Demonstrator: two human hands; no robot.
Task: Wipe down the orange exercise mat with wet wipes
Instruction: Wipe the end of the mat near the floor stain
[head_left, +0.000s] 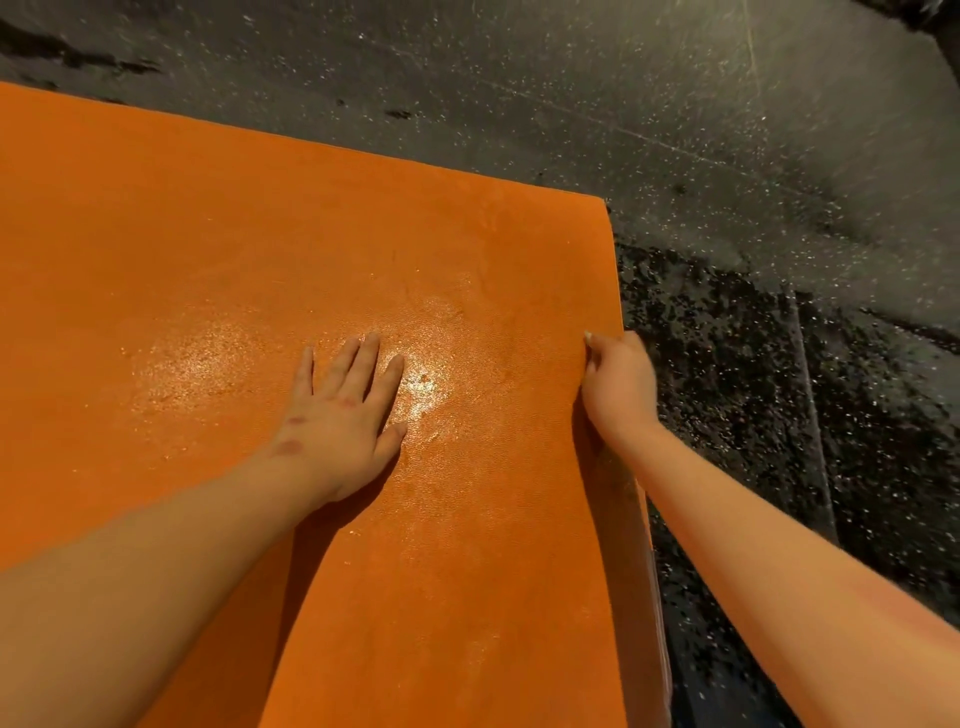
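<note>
The orange exercise mat (260, 223) covers most of the view, lying on a dark speckled floor. A wet, glossy patch shines near its middle. My left hand (345, 410) rests flat on the mat with fingers spread, just left of the wet shine, holding nothing. My right hand (618, 384) curls over the mat's right edge, thumb on top and fingers hidden under or behind the edge. No wet wipe is visible in either hand.
Dark speckled rubber floor (727, 156) surrounds the mat at the top and right. The mat's far right corner (605, 200) lies close ahead. A thin pale strip (810, 415) runs across the floor on the right.
</note>
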